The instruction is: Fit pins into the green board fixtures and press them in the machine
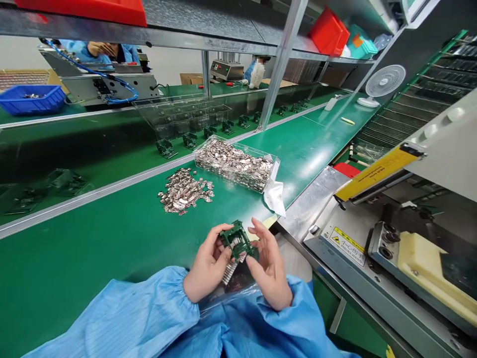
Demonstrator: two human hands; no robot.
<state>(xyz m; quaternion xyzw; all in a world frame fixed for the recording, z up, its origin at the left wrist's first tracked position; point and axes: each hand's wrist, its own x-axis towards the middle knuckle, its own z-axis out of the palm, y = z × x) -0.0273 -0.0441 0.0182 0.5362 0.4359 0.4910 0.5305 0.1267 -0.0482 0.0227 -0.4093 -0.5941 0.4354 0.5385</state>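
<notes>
A small dark green plastic frame (237,237) with openings is held up in front of my body, above the table's near edge. My left hand (208,263) grips its left side, closed between thumb and fingers. At the frame's right side, my right hand (270,268) has its curved fingers and thumb around the end; whether a small piece is between them is hidden. Just beyond, small flat metal pieces (184,191) lie in a loose pile on the green table (122,238). Many more fill a clear plastic box (238,171) behind the pile.
White crumpled material (275,199) sits by the box's right corner. A machine (395,248) with a hand-injury warning label stands at right. Similar green frames (190,140) line the ledge beyond a metal rail. A white fan (383,82) stands far right; another person's hands (101,48) show at upper left.
</notes>
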